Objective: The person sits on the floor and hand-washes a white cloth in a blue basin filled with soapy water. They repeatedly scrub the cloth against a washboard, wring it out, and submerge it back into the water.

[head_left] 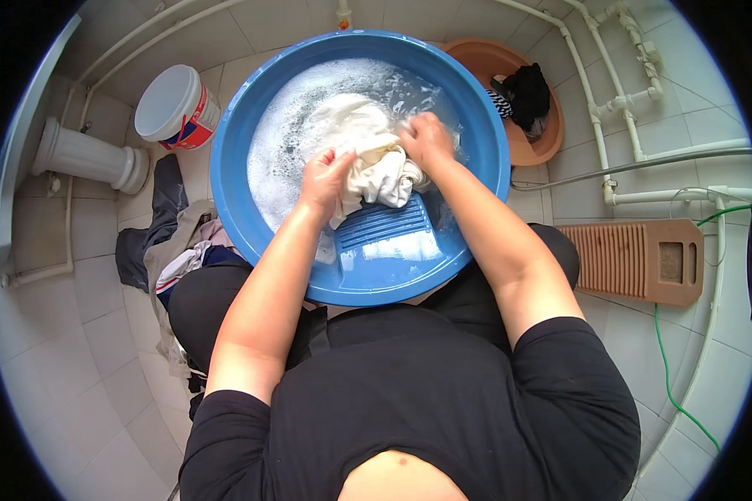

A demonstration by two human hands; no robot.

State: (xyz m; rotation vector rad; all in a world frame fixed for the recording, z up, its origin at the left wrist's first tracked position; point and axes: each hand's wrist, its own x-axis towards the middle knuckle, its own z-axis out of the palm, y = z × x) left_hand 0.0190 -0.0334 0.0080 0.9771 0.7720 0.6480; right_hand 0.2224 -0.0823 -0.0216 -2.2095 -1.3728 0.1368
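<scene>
A wet white garment (368, 159) is bunched up in a round blue washtub (230, 179) of sudsy water. Its lower folds rest at the top of the tub's built-in ribbed washboard (386, 230). My left hand (324, 177) pinches the garment's left edge between thumb and fingers. On the other side, my right hand (428, 140) is curled at the cloth's right edge, slightly blurred, with its fingertips partly hidden. White foam (280, 134) covers the water on the left and far side.
A white lidded bucket (175, 107) stands at the far left. Piled clothes (175, 238) lie left of the tub. An orange basin (547, 142) holding dark clothes (526, 93) sits far right. A brown washboard (631, 260), white pipes (627, 108) and a green hose (664, 359) are at right.
</scene>
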